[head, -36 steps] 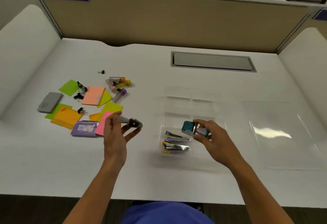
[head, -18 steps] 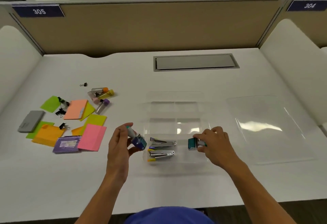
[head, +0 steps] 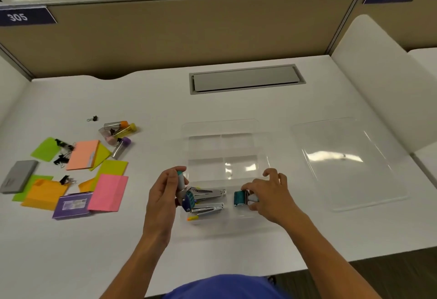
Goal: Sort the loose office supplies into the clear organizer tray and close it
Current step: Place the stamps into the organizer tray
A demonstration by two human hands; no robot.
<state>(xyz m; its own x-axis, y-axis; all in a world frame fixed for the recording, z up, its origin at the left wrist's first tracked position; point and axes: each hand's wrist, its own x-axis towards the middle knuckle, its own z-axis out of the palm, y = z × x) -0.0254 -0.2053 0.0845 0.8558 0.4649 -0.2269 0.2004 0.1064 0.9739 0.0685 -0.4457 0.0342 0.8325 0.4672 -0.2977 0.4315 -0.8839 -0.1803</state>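
both forearms reach forward over the table [head: 236, 105]. left hand [head: 163, 191] grips a purple roller stamp [head: 186, 198] at the clear organizer tray [head: 227, 126]'s near-left edge; right hand [head: 269, 194] pinches a teal roller stamp [head: 240, 197] inside the near compartment beside two staplers [head: 208, 200]. clear lid [head: 350, 161] lies right.

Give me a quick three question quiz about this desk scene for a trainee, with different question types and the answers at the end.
1. True or false: the lid is on the tray.
2. Multiple choice: what lies in the tray's near left compartment? A) sticky notes B) staplers C) binder clips
3. Fill in: the right hand holds a teal ____ over the tray.

Key
1. False; the lid lies on the desk to the tray's right.
2. B; the sticky notes and binder clips lie on the desk to the left.
3. Roller stamp. The left hand holds a similar one.
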